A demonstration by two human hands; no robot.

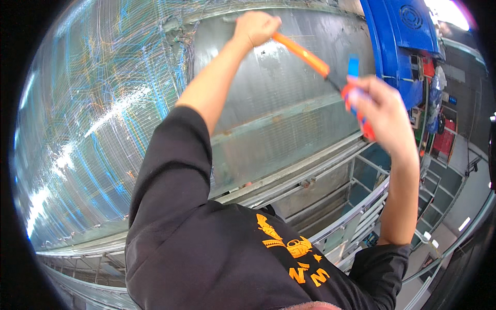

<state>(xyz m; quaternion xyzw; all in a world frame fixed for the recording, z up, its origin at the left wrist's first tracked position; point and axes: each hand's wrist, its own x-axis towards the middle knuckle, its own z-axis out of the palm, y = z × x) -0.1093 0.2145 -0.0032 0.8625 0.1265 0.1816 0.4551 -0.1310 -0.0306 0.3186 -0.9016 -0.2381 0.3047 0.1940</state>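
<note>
My left hand (pixel 255 29) is closed at the far end of a long orange stick-like tool (pixel 302 54), over a smooth grey sheet surface (pixel 289 106). From the tool's near end a thin black section runs toward my right hand (pixel 388 113). Blurred by motion, my right hand is closed around a red and blue handled tool (pixel 368 130). A blue piece (pixel 353 66) sticks up above my right fingers. Whether the black section joins the red and blue tool cannot be made out.
Shiny wire-like netting with blue and orange lines (pixel 103 113) spreads across the left. Blue machine housing (pixel 395 36) stands at the far right, beside shelves with red boxes (pixel 444 138). Metal rails (pixel 330 178) and frames run along the near edge.
</note>
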